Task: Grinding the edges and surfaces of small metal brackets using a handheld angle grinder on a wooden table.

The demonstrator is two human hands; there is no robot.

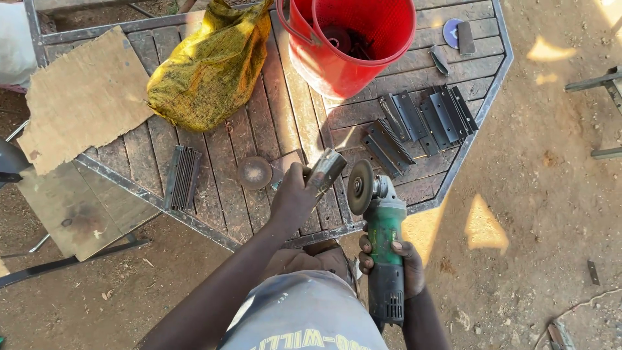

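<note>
Outdoor dirt yard, patchy sunlight; a slatted wooden table (214, 149) with a metal frame filled the upper half of the view. The left hand (293, 194) was closed around a short metal piece (326, 170), held just over the table's near edge, its long axis tilted up toward the right. The right hand (391, 259) was wrapped around the green body of a grinder (383, 240), gripping it from below near the rear. The grinder's long axis ran roughly away from the person, its disc (360, 186) at the far end, face turned toward the piece. The disc sat just right of the piece, close but apart; whether it was spinning could not be told. The left hand was the one nearer the piece, the right hand well back along the tool. Just left of the left hand lay a loose round disc (254, 172) on the slats, touching a flat plate beneath the hand. Farther left was a stack of flat bars (182, 177). Beyond the piece, dark angle brackets (421, 123) lay in a row, near the disc's far side but not in the gap. A red bucket (350, 39) and a yellow sack (207, 71) stood at the back, cardboard (81, 97) at left. Nothing stood between disc and piece.
</note>
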